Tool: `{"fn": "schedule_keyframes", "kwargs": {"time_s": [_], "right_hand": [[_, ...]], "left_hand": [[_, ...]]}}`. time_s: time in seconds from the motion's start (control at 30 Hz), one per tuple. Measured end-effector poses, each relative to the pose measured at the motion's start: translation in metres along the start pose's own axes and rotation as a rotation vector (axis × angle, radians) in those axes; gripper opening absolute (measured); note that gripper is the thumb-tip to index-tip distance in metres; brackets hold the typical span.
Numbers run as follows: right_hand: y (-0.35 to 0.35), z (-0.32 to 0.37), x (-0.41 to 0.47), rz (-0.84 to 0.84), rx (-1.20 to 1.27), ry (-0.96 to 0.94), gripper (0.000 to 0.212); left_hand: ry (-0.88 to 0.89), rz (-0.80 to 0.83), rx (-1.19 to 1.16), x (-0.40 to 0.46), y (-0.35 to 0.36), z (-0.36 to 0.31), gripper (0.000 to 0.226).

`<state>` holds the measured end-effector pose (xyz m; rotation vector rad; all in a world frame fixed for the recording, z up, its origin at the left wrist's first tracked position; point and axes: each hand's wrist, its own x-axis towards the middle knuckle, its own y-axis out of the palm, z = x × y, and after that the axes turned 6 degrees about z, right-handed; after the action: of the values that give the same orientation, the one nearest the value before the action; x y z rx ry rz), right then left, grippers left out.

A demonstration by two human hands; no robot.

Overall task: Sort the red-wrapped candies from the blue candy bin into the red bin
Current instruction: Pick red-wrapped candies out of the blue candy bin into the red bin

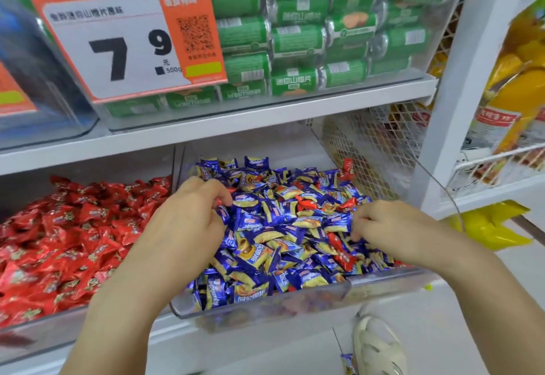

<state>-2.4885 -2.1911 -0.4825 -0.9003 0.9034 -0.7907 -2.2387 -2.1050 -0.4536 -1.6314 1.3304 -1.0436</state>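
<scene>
Our hands were both down in the blue bin [265,301], palms down, arms reaching in from the bin's front edge. The left hand [191,215] lay over the bin's left side with its fingers curled into the pile; a sliver of red showed just under the fingertips, but we could not tell whether they had closed on it. The right hand [380,227] sat near the right side, fingers bent and tips bunched on the wrappers, seemingly pinching at something, though what it held, if anything, was hidden.

We judged ourselves to be in the picking step, midway at best: several red candies still lay among the blue candies [265,227]. One red piece [306,203] sat near the middle of the pile, another [348,205] just beside it toward the right, one [340,252] lay just below the right fingertips near the front edge, and one more [348,166] rested at the back right corner against the mesh [368,150].

The red bin [44,327] stood just beside the blue one on the same shelf, to its left, already heaped with red candies [73,236].

The next move, as we saw it, called for a clean pinch on a single red wrapper without dragging blue ones along, then a short carry leftward over the divider between the bins. The slick, loosely heaped wrappers would likely slide and bury the reds if we stirred too hard.
</scene>
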Motion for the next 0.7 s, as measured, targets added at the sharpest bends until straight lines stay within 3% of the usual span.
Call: {"fn": "schedule_keyframes", "kwargs": {"time_s": [0.17, 0.33, 0.7], "right_hand": [[0.006, 0.005, -0.003, 0.203, -0.051, -0.045, 0.043], [0.015, 0.006, 0.001, 0.244, -0.066, -0.065, 0.035], [0.001, -0.013, 0.001, -0.067, -0.034, 0.003, 0.024]], "left_hand": [[0.007, -0.018, -0.013, -0.001, 0.003, -0.003, 0.025], [-0.016, -0.034, -0.007, 0.001, 0.004, -0.002, 0.025], [0.002, -0.070, 0.002, 0.007, 0.005, -0.001, 0.019]]}}
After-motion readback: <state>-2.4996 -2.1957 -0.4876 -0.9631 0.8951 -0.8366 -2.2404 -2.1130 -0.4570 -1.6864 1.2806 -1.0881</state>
